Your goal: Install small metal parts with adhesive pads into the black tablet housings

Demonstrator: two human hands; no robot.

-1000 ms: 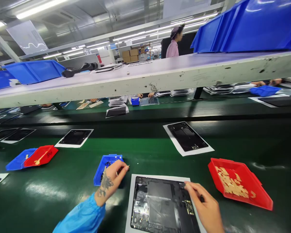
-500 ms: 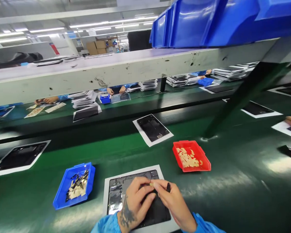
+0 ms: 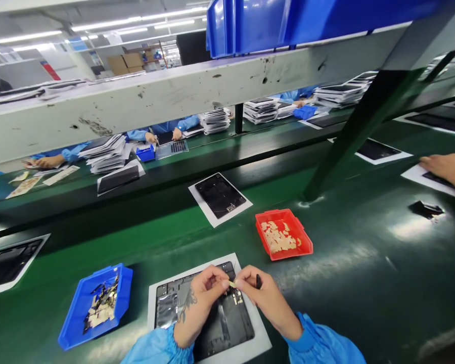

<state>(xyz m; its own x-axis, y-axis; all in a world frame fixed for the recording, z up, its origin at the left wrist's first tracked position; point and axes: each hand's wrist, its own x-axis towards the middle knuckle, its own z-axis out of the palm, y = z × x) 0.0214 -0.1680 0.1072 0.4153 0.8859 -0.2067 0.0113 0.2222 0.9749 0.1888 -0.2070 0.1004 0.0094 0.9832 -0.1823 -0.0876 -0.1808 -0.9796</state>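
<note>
Left hand (image 3: 207, 294) and right hand (image 3: 261, 292) pinch a small pale piece (image 3: 232, 284) between narrowed fingertips, one from each side, probably for fine control; piece sits over the black device casing (image 3: 237, 324). Dark item (image 3: 258, 281) tucked in right hand's fingers, seemingly leaving thumb and index free. Casing lies on a white sheet (image 3: 263, 340), likely shielding it from the green worktop (image 3: 326, 303). Blue tray (image 3: 125, 293) left, red tray (image 3: 305, 247) right, presumably for easy reach
</note>
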